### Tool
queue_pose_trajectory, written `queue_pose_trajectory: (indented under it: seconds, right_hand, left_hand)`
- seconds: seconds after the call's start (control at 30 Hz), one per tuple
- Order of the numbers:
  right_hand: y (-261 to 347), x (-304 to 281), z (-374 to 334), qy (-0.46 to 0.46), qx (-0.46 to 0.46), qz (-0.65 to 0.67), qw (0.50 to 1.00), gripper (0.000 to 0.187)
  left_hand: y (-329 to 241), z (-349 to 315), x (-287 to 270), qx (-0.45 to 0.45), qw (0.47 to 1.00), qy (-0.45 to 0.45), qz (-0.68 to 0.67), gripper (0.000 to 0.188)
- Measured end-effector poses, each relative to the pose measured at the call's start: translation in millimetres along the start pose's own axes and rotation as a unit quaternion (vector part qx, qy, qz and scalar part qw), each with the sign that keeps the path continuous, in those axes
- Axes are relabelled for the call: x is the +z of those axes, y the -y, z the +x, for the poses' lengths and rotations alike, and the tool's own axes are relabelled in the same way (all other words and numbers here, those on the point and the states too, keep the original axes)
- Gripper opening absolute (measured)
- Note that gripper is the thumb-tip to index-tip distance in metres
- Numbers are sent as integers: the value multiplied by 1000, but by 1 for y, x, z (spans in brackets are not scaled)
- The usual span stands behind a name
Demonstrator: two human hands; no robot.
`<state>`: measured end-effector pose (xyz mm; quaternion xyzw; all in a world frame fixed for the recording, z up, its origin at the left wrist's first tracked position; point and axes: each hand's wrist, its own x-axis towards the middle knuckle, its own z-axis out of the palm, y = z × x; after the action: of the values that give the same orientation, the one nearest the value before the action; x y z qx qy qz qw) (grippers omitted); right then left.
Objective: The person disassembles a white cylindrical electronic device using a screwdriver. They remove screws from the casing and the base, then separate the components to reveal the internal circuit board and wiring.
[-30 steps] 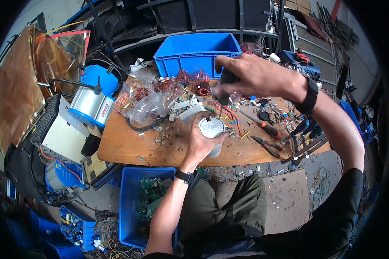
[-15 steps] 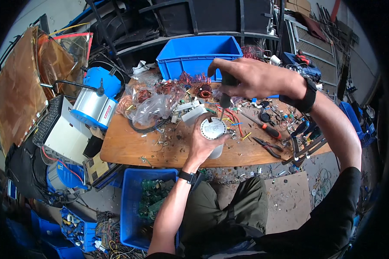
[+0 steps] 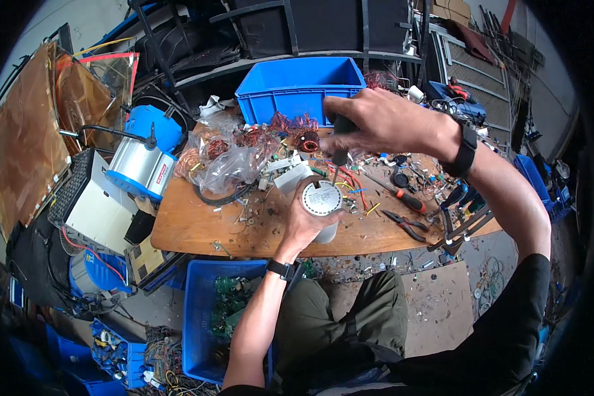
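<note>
My left hand [image 3: 299, 228] is wrapped round a white cylindrical housing [image 3: 322, 199], keeping it upright near the table's front edge. Its round top carries a printed label, slots along the rim and a dark notch. In my right hand [image 3: 389, 125] is a screwdriver [image 3: 340, 157] with a dark handle, gripped from above. The thin shaft points down at the far right rim of the housing; whether the tip sits in a slot I cannot tell. Just behind the housing lies a white box-shaped part [image 3: 293, 178].
A blue bin [image 3: 300, 102] stands at the table's back. Pliers [image 3: 406, 224] and a red-and-black screwdriver [image 3: 410, 200] lie to the right. Plastic bags [image 3: 228, 168] and copper coils [image 3: 309, 141] are at the left. Below, a blue bin [image 3: 195, 317] holds green circuit boards.
The view has shifted slightly. The screwdriver stays at the housing's rim, and my right hand has turned a little on its handle. My left hand keeps its hold.
</note>
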<state>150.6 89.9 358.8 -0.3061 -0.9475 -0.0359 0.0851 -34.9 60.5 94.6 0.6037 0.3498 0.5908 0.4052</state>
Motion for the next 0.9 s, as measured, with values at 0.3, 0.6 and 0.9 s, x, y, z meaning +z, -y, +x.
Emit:
queue_pose_trajectory:
  seconds: [0.3, 0.6, 0.9]
  right_hand:
    - [-16, 15, -3, -78, -56, 47, 994, 38]
    - [-13, 10, -3, -47, -69, 129, 988, 37]
    - [-17, 12, -8, -43, -47, 138, 988, 40]
  left_hand:
    - [4, -2, 4, 8, 1000, -22, 11, 77]
    - [8, -2, 5, 1, 1000, -24, 7, 77]
    - [11, -2, 5, 13, 1000, -28, -7, 77]
